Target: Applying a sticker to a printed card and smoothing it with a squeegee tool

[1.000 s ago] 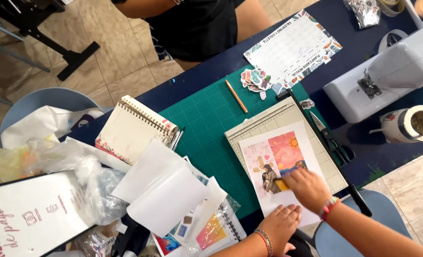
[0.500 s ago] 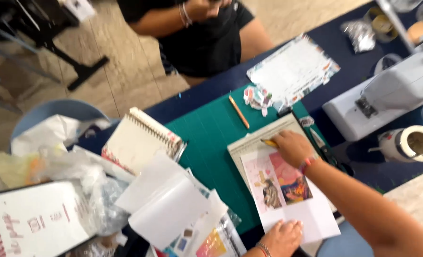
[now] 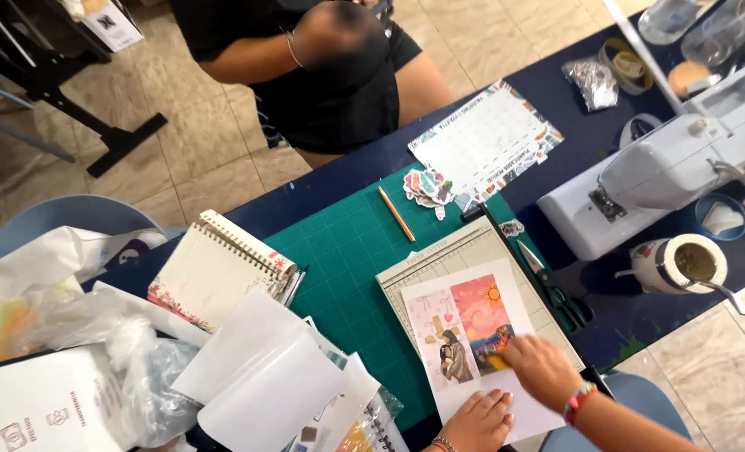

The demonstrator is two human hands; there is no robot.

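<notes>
A printed picture sheet (image 3: 464, 322) lies on a beige paper trimmer (image 3: 452, 259), which rests on a green cutting mat (image 3: 347, 251). My right hand (image 3: 541, 370) presses a small yellow tool, mostly hidden under my fingers, against the sheet's lower right part. Flat on the sheet's bottom edge, my left hand (image 3: 477, 421) holds the paper down with fingers spread.
Scissors (image 3: 556, 289) lie right of the trimmer; a pencil (image 3: 396, 213), stickers (image 3: 427, 186) and a calendar sheet (image 3: 485, 142) lie beyond it. A spiral notebook (image 3: 217, 268) and loose white papers (image 3: 263, 377) sit left. A sewing machine (image 3: 657, 167) and mug (image 3: 682, 264) stand right. A person in black sits opposite.
My right hand slid from the sheet's top edge near the trimmer's ruler down to its lower right part. My left hand stays on the bottom edge.
</notes>
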